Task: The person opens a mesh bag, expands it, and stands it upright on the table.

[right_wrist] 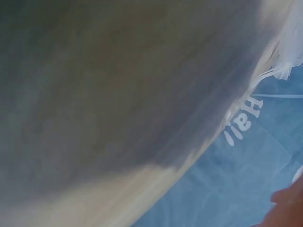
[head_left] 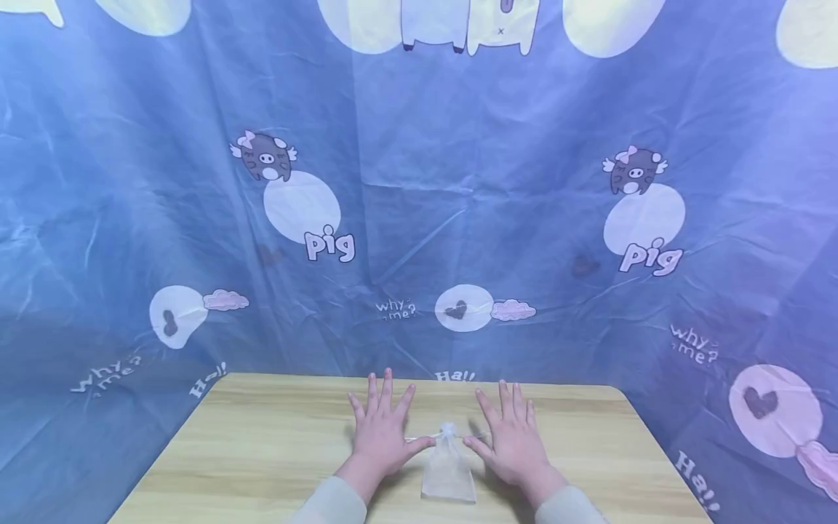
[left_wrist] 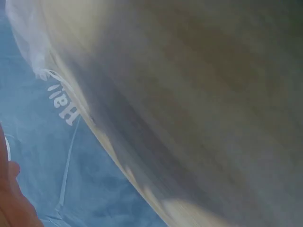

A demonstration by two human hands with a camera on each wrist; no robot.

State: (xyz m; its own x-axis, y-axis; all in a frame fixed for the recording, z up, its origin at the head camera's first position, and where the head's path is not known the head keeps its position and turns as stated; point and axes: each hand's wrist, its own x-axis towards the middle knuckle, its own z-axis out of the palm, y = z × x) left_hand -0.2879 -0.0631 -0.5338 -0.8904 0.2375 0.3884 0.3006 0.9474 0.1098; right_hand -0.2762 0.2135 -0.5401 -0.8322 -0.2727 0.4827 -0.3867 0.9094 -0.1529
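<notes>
Light wooden table (head_left: 262, 451) with rounded corners, blue cartoon cloth (head_left: 458, 204) with pigs and words hanging behind and around it, left hand (head_left: 382, 429) and right hand (head_left: 513, 435) flat with fingers spread, small sheer drawstring bag (head_left: 448, 469) lying between them, thumbs near its strings
</notes>
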